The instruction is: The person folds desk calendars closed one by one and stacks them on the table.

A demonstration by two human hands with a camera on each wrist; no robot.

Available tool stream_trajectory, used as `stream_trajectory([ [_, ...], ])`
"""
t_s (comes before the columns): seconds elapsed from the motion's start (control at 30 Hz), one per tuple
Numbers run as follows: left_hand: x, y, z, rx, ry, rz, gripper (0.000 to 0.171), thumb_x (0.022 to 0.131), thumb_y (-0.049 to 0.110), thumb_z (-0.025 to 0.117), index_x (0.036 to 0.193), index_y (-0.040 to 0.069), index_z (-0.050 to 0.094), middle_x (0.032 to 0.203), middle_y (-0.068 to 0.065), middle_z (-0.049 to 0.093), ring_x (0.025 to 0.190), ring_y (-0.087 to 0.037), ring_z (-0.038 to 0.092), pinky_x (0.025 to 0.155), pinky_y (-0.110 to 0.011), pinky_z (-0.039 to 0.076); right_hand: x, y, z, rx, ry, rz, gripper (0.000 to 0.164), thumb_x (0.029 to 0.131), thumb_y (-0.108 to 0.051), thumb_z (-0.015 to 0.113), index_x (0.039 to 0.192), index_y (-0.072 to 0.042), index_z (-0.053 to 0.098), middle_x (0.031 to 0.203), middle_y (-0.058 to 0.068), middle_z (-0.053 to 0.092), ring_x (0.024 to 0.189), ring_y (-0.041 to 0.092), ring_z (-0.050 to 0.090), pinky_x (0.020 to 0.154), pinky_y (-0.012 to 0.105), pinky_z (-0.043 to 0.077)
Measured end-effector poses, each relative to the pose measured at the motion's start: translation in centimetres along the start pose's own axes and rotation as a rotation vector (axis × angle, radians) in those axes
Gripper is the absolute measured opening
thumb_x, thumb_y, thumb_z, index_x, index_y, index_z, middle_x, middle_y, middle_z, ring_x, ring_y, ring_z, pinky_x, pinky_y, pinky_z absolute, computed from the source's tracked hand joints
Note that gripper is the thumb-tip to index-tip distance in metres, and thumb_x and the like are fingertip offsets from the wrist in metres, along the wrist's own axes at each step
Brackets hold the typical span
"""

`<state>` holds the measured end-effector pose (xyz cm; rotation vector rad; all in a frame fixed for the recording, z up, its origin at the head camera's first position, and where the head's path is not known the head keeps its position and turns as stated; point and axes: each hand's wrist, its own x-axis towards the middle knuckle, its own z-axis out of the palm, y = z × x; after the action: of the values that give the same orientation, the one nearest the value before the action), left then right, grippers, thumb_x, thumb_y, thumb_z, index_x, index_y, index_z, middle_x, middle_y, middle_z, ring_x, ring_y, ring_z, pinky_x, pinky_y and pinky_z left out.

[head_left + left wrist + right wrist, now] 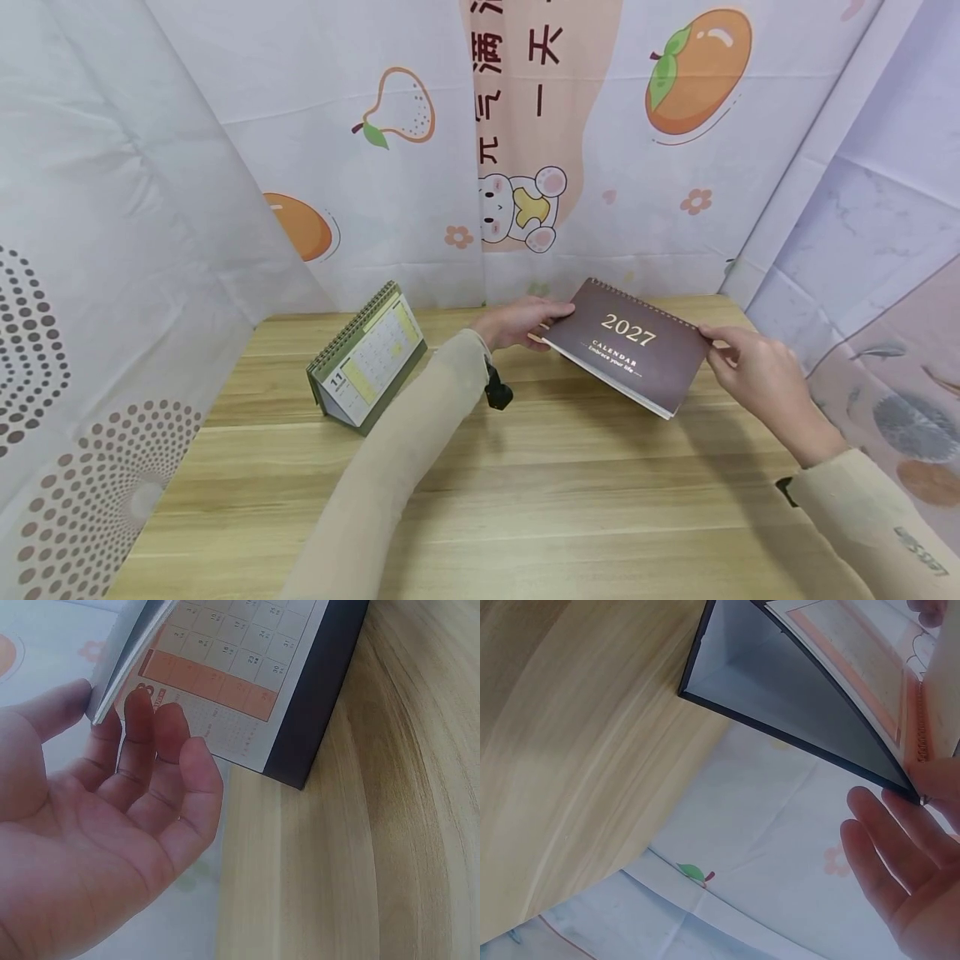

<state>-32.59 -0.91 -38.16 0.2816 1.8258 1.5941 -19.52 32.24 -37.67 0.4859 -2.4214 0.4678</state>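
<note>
A brown spiral-bound desk calendar [637,346], its cover printed "2027 CALENDAR", is at the back right of the table. My left hand [519,322] pinches the left edge of its cover and leaves, thumb above and fingers below. The left wrist view shows a printed month page [232,656] behind the lifted leaves, above a dark base strip [304,727]. My right hand [761,379] grips the calendar's right end near the spiral binding. The right wrist view looks into the open end of its triangular stand [772,682], with the fingers at the binding corner.
A green desk calendar [375,358], showing 11, stands upright at the left of the wooden table [540,500], near my left forearm. Printed cloth [405,208] hangs behind the table, with more cloth along both sides.
</note>
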Motion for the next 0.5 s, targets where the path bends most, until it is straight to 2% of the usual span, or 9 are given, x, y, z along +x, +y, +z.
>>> stream_trajectory([
  [0.13, -0.08, 0.01, 0.08, -0.017, 0.002, -0.009, 0.036, 0.1, 0.04, 0.064, 0.118, 0.009, 0.069, 0.103, -0.009, 0.064, 0.083, -0.02, 0.066, 0.105, -0.056, 0.045, 0.02, -0.14, -0.22, -0.011, -0.003, -0.007, 0.033, 0.081, 0.002, 0.062, 0.111, -0.003, 0.075, 0.093, 0.017, 0.076, 0.051, 0.02, 0.062, 0.039, 0.031, 0.034],
  [0.23, -0.25, 0.07, 0.18, -0.011, -0.004, -0.01, 0.036, 0.102, 0.039, 0.063, 0.12, 0.008, 0.068, 0.101, -0.008, 0.064, 0.083, -0.02, 0.066, 0.096, -0.049, 0.052, -0.05, -0.21, -0.42, -0.012, -0.009, 0.003, 0.035, 0.083, 0.0, 0.058, 0.112, -0.004, 0.076, 0.086, 0.011, 0.075, 0.045, 0.006, 0.042, 0.038, 0.027, 0.027],
  [0.33, -0.33, 0.05, 0.25, -0.003, -0.007, -0.01, 0.038, 0.103, 0.039, 0.061, 0.124, 0.008, 0.066, 0.101, -0.008, 0.064, 0.082, -0.02, 0.065, 0.088, -0.044, 0.054, -0.14, -0.26, -0.56, -0.002, -0.037, 0.046, 0.037, 0.086, -0.004, 0.053, 0.115, -0.006, 0.076, 0.074, 0.005, 0.067, 0.044, 0.002, 0.027, 0.037, 0.026, 0.022],
  [0.4, -0.31, -0.02, 0.29, 0.004, -0.002, -0.008, 0.038, 0.103, 0.039, 0.061, 0.127, 0.009, 0.066, 0.101, -0.008, 0.064, 0.083, -0.02, 0.065, 0.087, -0.043, 0.053, -0.15, -0.29, -0.59, 0.005, -0.053, 0.074, 0.037, 0.088, -0.006, 0.052, 0.116, -0.007, 0.075, 0.075, 0.005, 0.067, 0.044, 0.005, 0.028, 0.037, 0.028, 0.022],
  [0.5, -0.18, -0.16, 0.3, 0.0, 0.001, -0.009, 0.039, 0.103, 0.039, 0.06, 0.13, 0.01, 0.065, 0.102, -0.009, 0.064, 0.084, -0.021, 0.065, 0.09, -0.046, 0.052, -0.13, -0.29, -0.54, 0.018, -0.062, 0.08, 0.03, 0.093, -0.01, 0.056, 0.116, -0.007, 0.075, 0.086, 0.011, 0.073, 0.047, 0.013, 0.051, 0.039, 0.03, 0.031],
])
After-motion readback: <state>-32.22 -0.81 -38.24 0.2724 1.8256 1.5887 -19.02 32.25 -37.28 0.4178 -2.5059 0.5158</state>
